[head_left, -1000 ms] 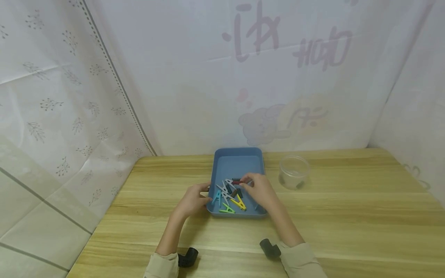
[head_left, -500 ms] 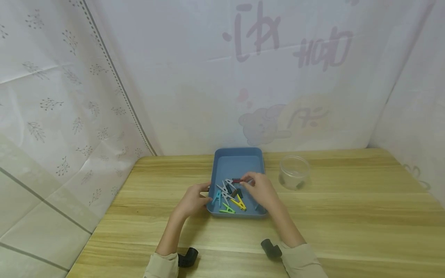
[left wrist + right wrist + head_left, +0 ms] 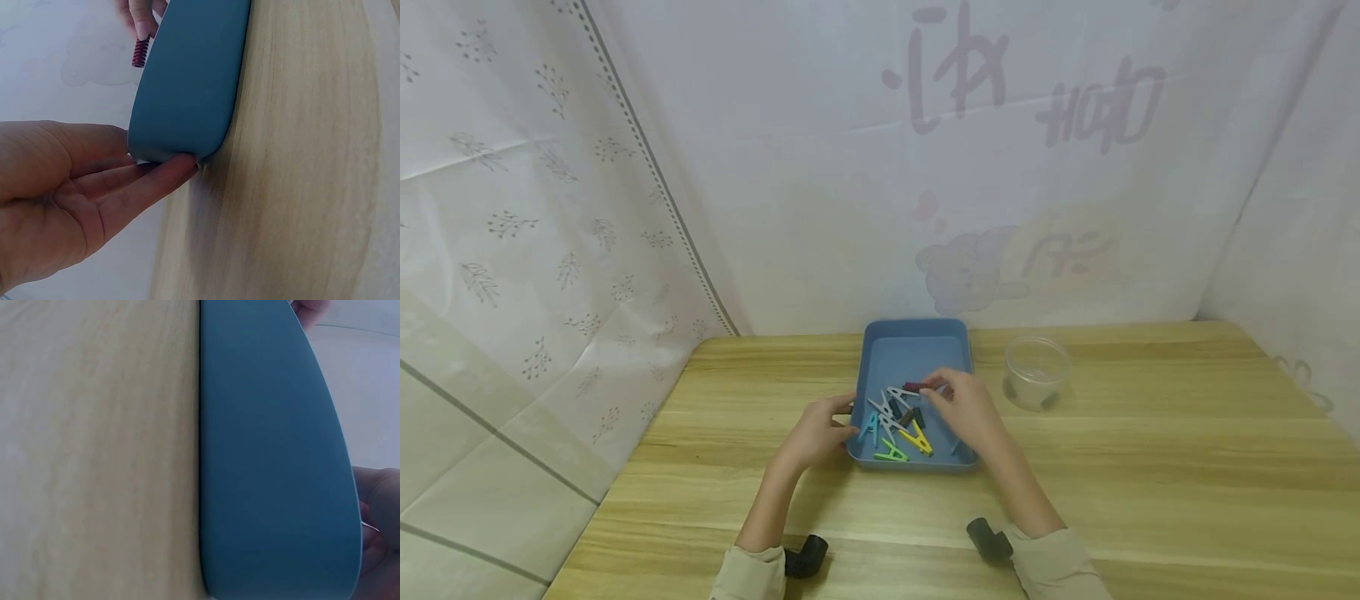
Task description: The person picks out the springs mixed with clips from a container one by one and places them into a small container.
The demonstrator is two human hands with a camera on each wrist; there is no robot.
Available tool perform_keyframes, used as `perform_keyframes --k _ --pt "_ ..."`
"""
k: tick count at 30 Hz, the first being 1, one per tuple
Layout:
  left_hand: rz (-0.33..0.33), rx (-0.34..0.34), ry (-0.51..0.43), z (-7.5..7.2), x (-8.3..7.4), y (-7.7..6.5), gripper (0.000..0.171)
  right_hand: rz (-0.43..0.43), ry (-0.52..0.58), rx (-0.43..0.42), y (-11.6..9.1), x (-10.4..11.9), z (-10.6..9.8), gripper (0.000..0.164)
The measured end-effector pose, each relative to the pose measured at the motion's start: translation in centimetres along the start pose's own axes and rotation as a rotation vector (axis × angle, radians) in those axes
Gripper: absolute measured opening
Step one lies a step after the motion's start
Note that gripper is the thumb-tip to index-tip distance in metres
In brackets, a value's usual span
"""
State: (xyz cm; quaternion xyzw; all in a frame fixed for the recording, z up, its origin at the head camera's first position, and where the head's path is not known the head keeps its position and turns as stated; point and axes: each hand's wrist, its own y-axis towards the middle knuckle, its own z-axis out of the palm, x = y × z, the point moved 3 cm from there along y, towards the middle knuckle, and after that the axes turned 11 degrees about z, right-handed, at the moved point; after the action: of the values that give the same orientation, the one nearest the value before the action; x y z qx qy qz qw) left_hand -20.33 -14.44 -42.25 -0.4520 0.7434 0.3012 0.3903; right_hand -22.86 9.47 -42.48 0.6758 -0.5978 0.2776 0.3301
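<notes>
A blue tray [image 3: 910, 354] holds several clothespins and a few dark springs. My right hand [image 3: 966, 408] is over its right side, thumb and fingertips pinching a red coil spring [image 3: 914, 387]. In the left wrist view that spring [image 3: 140, 52] points out from the fingertips beyond the tray's rim. At the tray's left wall is my left hand [image 3: 811, 433], holding the tray with one finger at the rim and another at the base edge. Grey clothespins [image 3: 891, 423], a yellow clothespin [image 3: 917, 440], a light green clothespin [image 3: 891, 452] and a blue clothespin [image 3: 869, 425] lie near the front left.
Right of the tray stands a clear round tub [image 3: 1036, 375] with small dark things in it. All of this is on a wooden table [image 3: 1150, 467], with a white cloth [image 3: 820, 167] behind. Black elbow-shaped pieces [image 3: 807, 557] show beside both sleeves.
My right hand has risen slightly away from me and to the right with the red spring between its fingers. My left hand has stayed at the tray's side.
</notes>
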Motion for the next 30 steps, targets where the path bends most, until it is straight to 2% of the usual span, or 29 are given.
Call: perform_keyframes --k 11,22,30 --pt "0.000 0.000 -0.007 0.0 0.1 0.0 0.059 -0.020 0.004 -0.033 0.0 -0.2 -0.2 0.013" --pt "-0.010 -0.005 -0.011 -0.1 0.0 0.0 0.058 0.017 0.054 -0.055 0.1 -0.5 -0.6 0.016" --pt "-0.006 0.000 -0.011 0.0 0.2 0.0 0.058 0.005 0.061 -0.077 -0.2 -0.9 -1.1 0.015"
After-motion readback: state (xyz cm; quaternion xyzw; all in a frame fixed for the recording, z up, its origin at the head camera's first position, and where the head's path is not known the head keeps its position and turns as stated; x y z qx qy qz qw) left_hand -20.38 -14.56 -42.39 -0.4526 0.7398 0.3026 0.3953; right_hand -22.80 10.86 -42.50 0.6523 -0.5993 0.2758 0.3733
